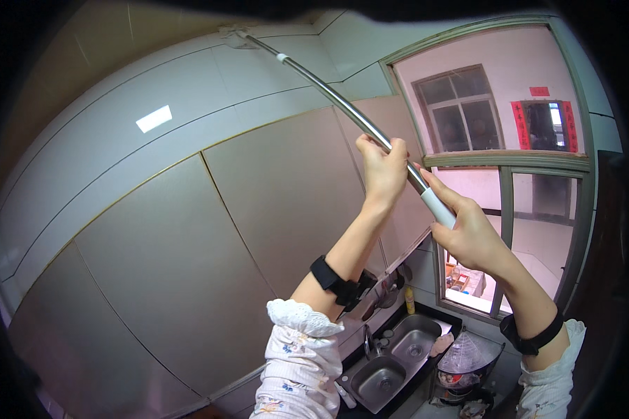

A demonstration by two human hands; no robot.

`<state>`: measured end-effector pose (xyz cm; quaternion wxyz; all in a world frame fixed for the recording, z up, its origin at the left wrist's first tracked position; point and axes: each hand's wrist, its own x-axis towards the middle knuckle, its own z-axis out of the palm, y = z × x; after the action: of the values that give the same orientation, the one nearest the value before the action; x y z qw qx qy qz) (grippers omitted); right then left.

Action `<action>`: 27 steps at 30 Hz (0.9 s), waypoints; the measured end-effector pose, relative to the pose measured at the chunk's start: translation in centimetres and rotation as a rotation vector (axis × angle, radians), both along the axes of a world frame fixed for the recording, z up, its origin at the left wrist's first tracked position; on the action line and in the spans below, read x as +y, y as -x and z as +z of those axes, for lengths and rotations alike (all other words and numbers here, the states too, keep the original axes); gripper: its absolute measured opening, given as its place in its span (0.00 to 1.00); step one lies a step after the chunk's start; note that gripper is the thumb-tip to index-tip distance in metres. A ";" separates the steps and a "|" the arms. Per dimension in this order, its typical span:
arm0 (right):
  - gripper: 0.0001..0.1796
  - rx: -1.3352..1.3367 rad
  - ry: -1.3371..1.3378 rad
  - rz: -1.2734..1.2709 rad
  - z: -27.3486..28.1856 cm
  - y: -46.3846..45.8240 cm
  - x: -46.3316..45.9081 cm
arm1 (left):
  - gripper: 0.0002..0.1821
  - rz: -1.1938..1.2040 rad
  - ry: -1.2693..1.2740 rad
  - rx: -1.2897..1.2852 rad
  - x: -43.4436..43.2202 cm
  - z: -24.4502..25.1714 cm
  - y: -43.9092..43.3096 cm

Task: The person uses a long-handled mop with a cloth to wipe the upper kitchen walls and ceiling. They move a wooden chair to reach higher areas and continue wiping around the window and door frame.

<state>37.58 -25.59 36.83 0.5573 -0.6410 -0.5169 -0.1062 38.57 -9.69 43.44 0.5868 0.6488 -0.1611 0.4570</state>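
A metal telescopic pole [340, 102] with a white plastic grip slants from lower right to upper left. My left hand [385, 173] is closed around its metal shaft, and my right hand [469, 230] grasps the white grip at the lower end. The pole's far end carries a pale, flat mop-like head [240, 39], which appears to be against the top of the light tiled wall [188, 78], near the ceiling. That head is small and blurred, so its material is hard to tell.
Flat grey-brown wall cabinets [162, 251] run along the left. Below stands a double stainless-steel sink [380, 385] with a faucet [367, 340] and a yellow bottle [410, 300]. A framed window [503, 160] lies at right, with a rack holding a mesh cover [466, 353] beneath it.
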 end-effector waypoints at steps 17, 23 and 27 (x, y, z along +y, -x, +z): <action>0.32 0.465 -0.150 0.518 -0.3 4.2 -1.2 | 0.46 0.609 -0.390 0.219 3.6 8.4 6.5; 0.32 0.589 -0.142 0.506 -3.6 1.6 1.3 | 0.28 1.195 -0.944 0.218 5.8 6.3 2.5; 0.32 0.710 -0.192 0.496 -6.4 0.8 2.1 | 0.32 1.059 -1.071 0.431 6.4 3.8 -1.3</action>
<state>36.83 -23.45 30.41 0.7660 -0.4396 -0.4193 0.2100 39.87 -3.29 47.28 -0.0839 0.9083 0.0888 0.4000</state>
